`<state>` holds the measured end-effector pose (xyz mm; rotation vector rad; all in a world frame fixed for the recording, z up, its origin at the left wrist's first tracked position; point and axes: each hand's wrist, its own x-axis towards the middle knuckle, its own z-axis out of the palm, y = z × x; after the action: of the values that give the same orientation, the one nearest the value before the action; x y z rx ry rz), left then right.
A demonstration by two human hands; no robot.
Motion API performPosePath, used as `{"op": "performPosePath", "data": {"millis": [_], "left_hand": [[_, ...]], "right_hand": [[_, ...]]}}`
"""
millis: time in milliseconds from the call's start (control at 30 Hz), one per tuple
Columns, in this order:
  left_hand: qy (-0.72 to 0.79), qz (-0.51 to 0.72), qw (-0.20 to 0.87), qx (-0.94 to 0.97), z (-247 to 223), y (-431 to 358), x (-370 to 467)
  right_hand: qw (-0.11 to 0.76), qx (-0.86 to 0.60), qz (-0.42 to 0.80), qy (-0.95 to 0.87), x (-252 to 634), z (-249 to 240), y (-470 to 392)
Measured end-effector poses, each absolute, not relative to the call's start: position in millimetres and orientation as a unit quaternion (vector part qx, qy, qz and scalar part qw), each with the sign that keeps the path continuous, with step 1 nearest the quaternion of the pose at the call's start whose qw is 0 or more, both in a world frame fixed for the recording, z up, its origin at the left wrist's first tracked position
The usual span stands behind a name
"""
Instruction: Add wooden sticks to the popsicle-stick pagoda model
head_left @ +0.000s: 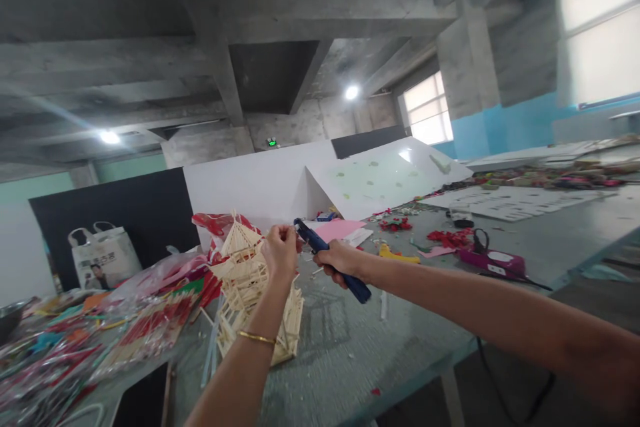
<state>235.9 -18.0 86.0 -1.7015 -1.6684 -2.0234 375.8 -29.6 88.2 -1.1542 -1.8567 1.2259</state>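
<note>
My left hand (280, 250) is raised with its fingers pinched together in front of the upper part of a model tower (240, 280) built of pale wooden sticks. What the fingertips hold is too small to make out. My right hand (337, 260) is wrapped round a dark blue glue gun (357, 288), whose dark front end points up and left, close to my left fingertips. The tower stands on the grey-green table (345, 353), partly hidden by my left forearm. A whitish stick (384, 305) lies on the table right of the tower.
Plastic-wrapped craft supplies (145, 340) and a dark phone-like slab (143, 397) lie at left. A white bag (105, 257) stands behind. Red pieces (397, 223), a yellow item (397, 255) and a purple power strip (493, 261) lie at right. White boards (250, 180) stand behind.
</note>
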Motion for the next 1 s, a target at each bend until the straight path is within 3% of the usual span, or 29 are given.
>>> {"op": "performPosePath", "data": {"millis": [200, 400, 667, 867, 1000], "left_hand": [[-0.541, -0.627, 0.049, -0.558, 92, -18, 226], [-0.537, -0.606, 0.095, -0.579, 98, -24, 219], [-0.545, -0.624, 0.026, -0.559, 96, -15, 206], [-0.533, -0.652, 0.007, -0.538, 95, -19, 210], [-0.52, -0.689, -0.075, -0.499, 96, -16, 204]], "right_hand": [[0.335, -0.441, 0.447, -0.703, 365, 85, -20], [0.296, -0.379, 0.544, -0.687, 358, 82, -14], [0.262, -0.378, 0.564, -0.686, 358, 90, -22], [0.303, -0.428, 0.495, -0.692, 348, 82, -14], [0.315, -0.437, 0.508, -0.672, 343, 78, 9]]}}
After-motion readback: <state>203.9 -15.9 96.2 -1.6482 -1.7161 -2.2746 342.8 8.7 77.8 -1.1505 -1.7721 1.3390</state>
